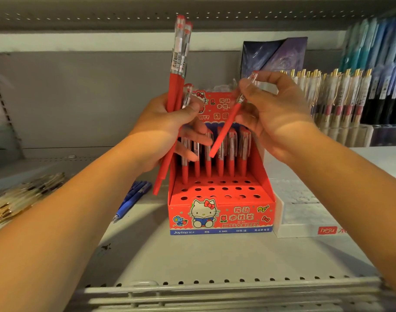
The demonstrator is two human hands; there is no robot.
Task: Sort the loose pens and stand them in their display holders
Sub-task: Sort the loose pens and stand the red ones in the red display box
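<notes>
A red cartoon-cat display holder (221, 216) stands on the shelf in the middle, with several red pens upright in its back row (231, 163) and open holes in front. My left hand (170, 129) grips a bunch of red pens (176, 82) upright, just left of the holder. My right hand (273, 115) pinches one red pen (225, 129) by its clear top, tip slanting down-left over the back row.
Blue pens (134, 199) lie loose on the shelf left of the holder. A heap of gold-clipped pens (19, 197) lies at far left. A white box (305, 217) sits right of the holder, with racks of upright pens (341, 97) behind it.
</notes>
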